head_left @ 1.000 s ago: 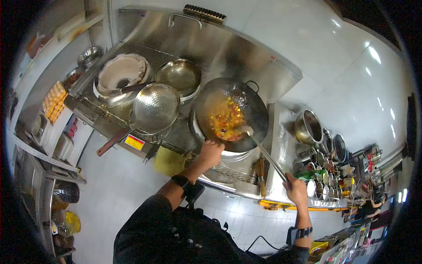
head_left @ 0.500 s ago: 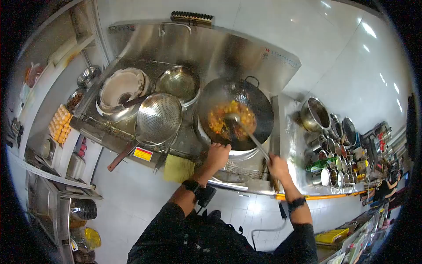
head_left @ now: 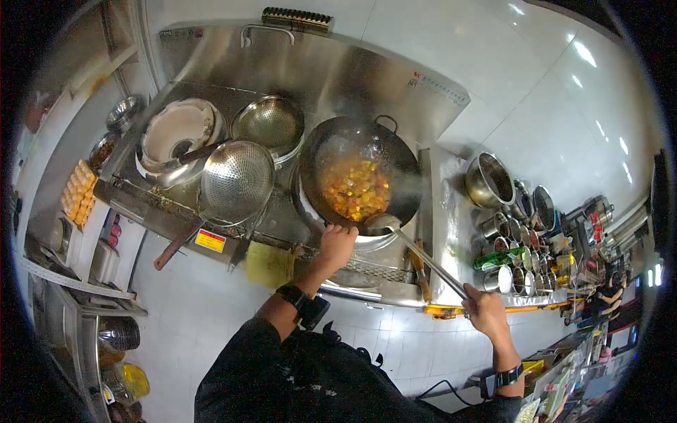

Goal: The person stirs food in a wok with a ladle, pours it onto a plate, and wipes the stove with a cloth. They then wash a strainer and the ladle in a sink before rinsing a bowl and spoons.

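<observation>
Steel stove range (head_left: 331, 70) fills the middle of the head view, backsplash rising behind it. Largest vessel on it is the dark wok (head_left: 331, 144), seated on the right-hand burner and steaming lightly. It holds a loose heap of orange and yellow food (head_left: 356, 189) lying in the bowl toward the near side. Left of the wok, a perforated strainer (head_left: 236, 182) rests tilted over the stove, its wooden handle pointing down toward the floor. Behind it sit a round colander (head_left: 269, 121) and a white-lined burner well (head_left: 176, 130). Right of the stove, a steel table (head_left: 451, 211) carries a pot (head_left: 490, 180) and a cluster of seasoning tins (head_left: 518, 254). A yellow cloth (head_left: 269, 264) hangs at the stove's front edge, just beside the left forearm. The ladle (head_left: 430, 257) runs long and straight, its bowl touching the wok's near rim. The right hand (head_left: 485, 310) has its fingers wrapped closed around the far end of the shaft. The left hand (head_left: 337, 243) has its fingers curled shut at the wok's near rim; the handle beneath is hidden. Judgement: the wok is likely heavy, rigid and hot, best gripped at that near handle. The ladle seems stiff and light, best held far back. The food looks wet and prone to slide.
</observation>
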A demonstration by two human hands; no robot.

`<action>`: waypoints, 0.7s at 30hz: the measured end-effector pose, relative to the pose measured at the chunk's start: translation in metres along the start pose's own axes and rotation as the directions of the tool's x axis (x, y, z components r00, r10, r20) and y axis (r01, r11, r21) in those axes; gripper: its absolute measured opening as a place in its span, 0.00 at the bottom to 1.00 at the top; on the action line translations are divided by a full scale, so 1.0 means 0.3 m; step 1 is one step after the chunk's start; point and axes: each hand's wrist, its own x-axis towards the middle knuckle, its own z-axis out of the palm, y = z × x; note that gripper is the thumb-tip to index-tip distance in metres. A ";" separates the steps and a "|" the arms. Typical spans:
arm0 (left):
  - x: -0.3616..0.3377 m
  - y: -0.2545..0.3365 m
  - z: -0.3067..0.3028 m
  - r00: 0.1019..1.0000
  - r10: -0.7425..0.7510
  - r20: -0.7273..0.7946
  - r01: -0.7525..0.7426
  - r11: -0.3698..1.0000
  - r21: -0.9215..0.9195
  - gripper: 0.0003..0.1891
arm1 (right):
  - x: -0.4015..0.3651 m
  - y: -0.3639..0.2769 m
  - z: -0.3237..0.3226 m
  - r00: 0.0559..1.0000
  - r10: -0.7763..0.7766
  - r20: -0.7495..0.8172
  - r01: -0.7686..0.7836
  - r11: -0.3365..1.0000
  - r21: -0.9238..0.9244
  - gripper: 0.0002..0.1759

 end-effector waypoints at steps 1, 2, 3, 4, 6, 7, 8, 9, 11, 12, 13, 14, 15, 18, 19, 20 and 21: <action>0.001 0.003 -0.011 1.000 -0.002 -0.005 0.002 1.000 -0.015 0.04 | -0.002 -0.008 0.003 0.999 0.020 0.026 -0.020 1.000 -0.024 0.17; 0.001 0.005 -0.015 1.000 -0.003 -0.009 0.003 1.000 -0.031 0.04 | 0.012 -0.014 0.022 0.999 0.010 0.031 -0.009 1.000 -0.017 0.17; -0.001 0.007 -0.008 1.000 0.008 -0.027 -0.009 0.999 -0.036 0.04 | 0.038 -0.013 0.061 0.999 0.000 0.036 0.001 1.000 -0.011 0.18; -0.003 0.006 0.001 0.999 0.017 -0.048 -0.019 0.999 -0.039 0.04 | 0.073 -0.011 0.107 0.999 -0.014 0.038 0.014 1.000 -0.004 0.18; -0.006 -0.010 0.014 0.998 0.027 -0.065 -0.029 0.999 -0.035 0.04 | 0.192 0.006 0.222 0.998 -0.043 0.043 0.043 0.999 -0.001 0.20; -0.003 -0.022 0.018 0.998 0.030 -0.061 -0.032 0.999 -0.027 0.04 | 0.266 -0.015 0.264 0.999 0.013 0.041 -0.011 0.999 -0.034 0.20; -0.005 -0.028 0.018 0.998 0.034 -0.052 -0.035 0.999 -0.019 0.04 | 0.337 -0.012 0.320 1.000 0.004 -0.014 -0.004 1.000 -0.011 0.20; 0.002 -0.005 -0.004 0.998 0.048 -0.050 -0.050 0.998 -0.041 0.04 | 0.418 -0.002 0.384 0.998 -0.003 -0.069 0.004 1.000 0.011 0.20; -0.009 0.023 -0.057 0.996 0.010 0.088 -0.007 0.999 -0.032 0.04 | 0.530 0.022 0.522 0.992 0.059 -0.113 -0.056 0.998 0.034 0.18; 0.018 0.024 -0.088 0.991 -0.004 0.135 0.006 1.000 -0.019 0.03 | 0.573 0.023 0.553 0.970 0.052 -0.238 -0.039 0.998 0.057 0.17; 0.020 0.021 -0.116 0.994 0.063 0.090 -0.054 0.994 -0.097 0.03 | 0.590 -0.015 0.510 0.959 0.105 -0.265 -0.069 0.987 0.142 0.17; 0.034 0.014 -0.137 0.997 0.074 0.030 -0.069 0.989 -0.132 0.03 | 0.546 -0.055 0.483 0.950 0.166 -0.265 -0.105 0.967 0.231 0.16; 0.023 0.028 -0.154 0.997 0.076 -0.010 -0.077 0.980 -0.183 0.04 | 0.461 -0.086 0.488 0.943 0.233 -0.236 -0.153 0.937 0.314 0.15; 0.006 0.028 -0.112 0.998 0.059 -0.003 -0.058 0.976 -0.210 0.06 | 0.305 -0.090 0.561 0.936 0.289 -0.201 -0.187 0.893 0.410 0.16; -0.002 0.024 -0.081 0.999 0.048 -0.005 -0.048 0.979 -0.200 0.06 | 0.263 -0.049 0.663 0.910 0.171 -0.378 -0.030 0.936 0.351 0.15; 0.006 0.015 -0.057 0.999 0.042 -0.009 -0.043 0.982 -0.185 0.06 | 0.255 -0.016 0.752 0.839 0.048 -0.542 0.117 0.957 0.267 0.13; 0.014 0.019 -0.034 1.000 0.028 0.005 -0.026 0.983 -0.184 0.06 | 0.232 -0.032 0.755 0.888 0.095 -0.451 0.059 0.947 0.316 0.12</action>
